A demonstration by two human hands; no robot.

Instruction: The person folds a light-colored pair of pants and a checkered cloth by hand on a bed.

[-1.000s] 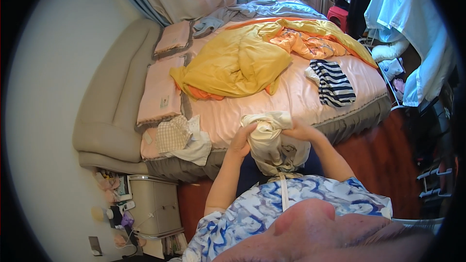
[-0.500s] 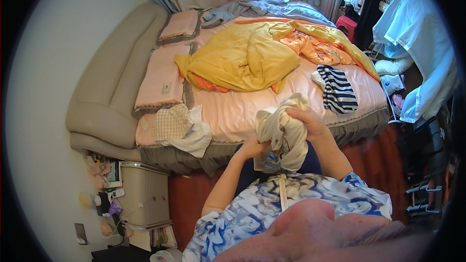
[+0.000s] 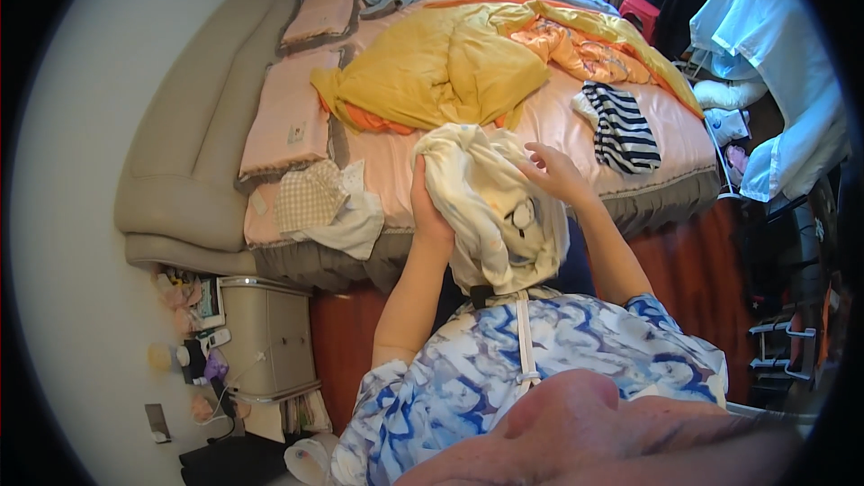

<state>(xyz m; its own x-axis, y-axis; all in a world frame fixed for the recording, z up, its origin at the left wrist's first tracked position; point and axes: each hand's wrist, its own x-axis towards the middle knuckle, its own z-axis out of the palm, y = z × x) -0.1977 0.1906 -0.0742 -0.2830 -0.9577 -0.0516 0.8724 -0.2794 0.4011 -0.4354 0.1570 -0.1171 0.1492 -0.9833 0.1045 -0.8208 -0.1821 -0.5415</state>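
A cream garment (image 3: 481,207) with a small dark printed figure hangs bunched in front of my torso, its exact kind unclear. My left hand (image 3: 434,214) grips its left side, with the fingers partly hidden behind the cloth. At its upper right edge is my right hand (image 3: 555,173), fingers apart and slightly bent; no cloth shows between them. Beyond the garment stretches the bed with its pink sheet (image 3: 396,184). A black-and-white striped garment (image 3: 623,129) lies on the bed to the right.
A yellow quilt (image 3: 441,63) with orange lining is heaped across the bed. Checked cloth (image 3: 310,198) and pale cloth (image 3: 351,225) lie at the near left corner. A nightstand (image 3: 265,337) stands at left, a light blue hanging garment (image 3: 765,63) at right.
The garment has gone from a twisted bunch to a more opened, spread shape. My left hand has moved up along its left side; my right hand has risen and its fingers have parted.
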